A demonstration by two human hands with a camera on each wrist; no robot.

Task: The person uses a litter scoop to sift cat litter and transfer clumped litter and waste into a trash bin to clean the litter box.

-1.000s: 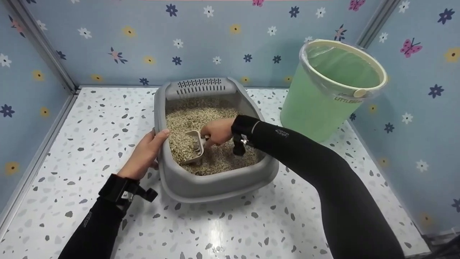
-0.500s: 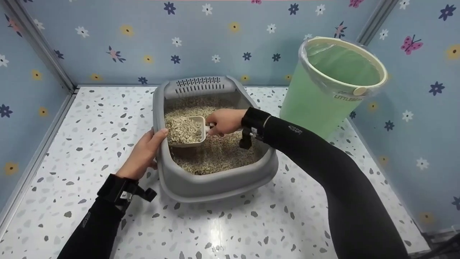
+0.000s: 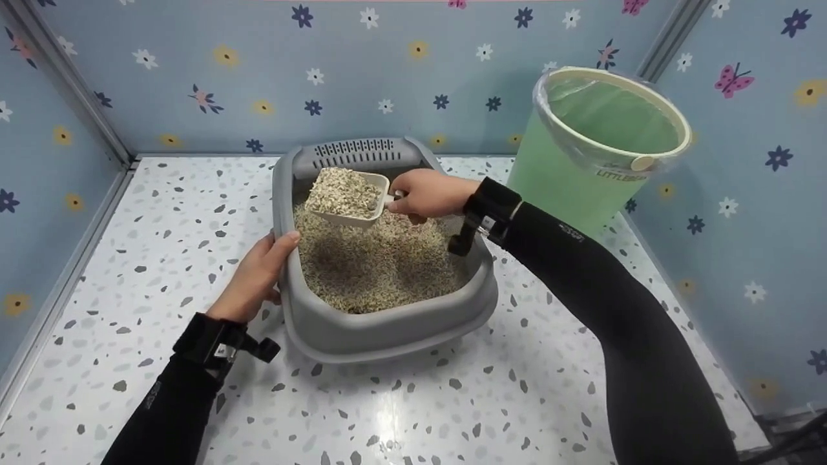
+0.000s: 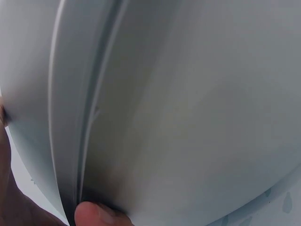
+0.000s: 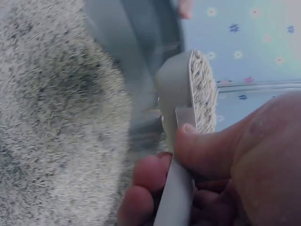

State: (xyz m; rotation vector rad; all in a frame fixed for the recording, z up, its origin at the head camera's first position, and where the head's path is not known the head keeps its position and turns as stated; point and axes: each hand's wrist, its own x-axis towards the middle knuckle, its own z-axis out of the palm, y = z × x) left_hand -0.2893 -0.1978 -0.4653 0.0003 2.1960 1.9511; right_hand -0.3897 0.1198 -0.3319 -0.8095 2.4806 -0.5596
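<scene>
My right hand [image 3: 431, 194] grips the handle of a white litter scoop [image 3: 383, 185], thumb laid along it in the right wrist view, where the handle [image 5: 173, 200] runs through the fingers. Pale granular litter [image 3: 342, 192] is heaped in the scoop, which is held level above the far half of the grey litter box [image 3: 381, 337]. More litter [image 3: 368, 278] covers the box floor, with darker hollows in it. My left hand [image 3: 252, 279] holds the box's left side wall, thumb over the rim; the left wrist view shows the thumb tip [image 4: 101, 215] against the grey plastic.
A green trash bin [image 3: 555, 181] with a clear liner and cream rim stands at the back right, beyond the right forearm. Flower-patterned walls [image 3: 213, 77] close off the back and both sides. The box rests on a white speckled surface [image 3: 161, 258].
My right hand has lifted the filled scoop out of the litter, moving it up, back and to the right. Hollows in the litter are now uncovered. The left hand has stayed on the box.
</scene>
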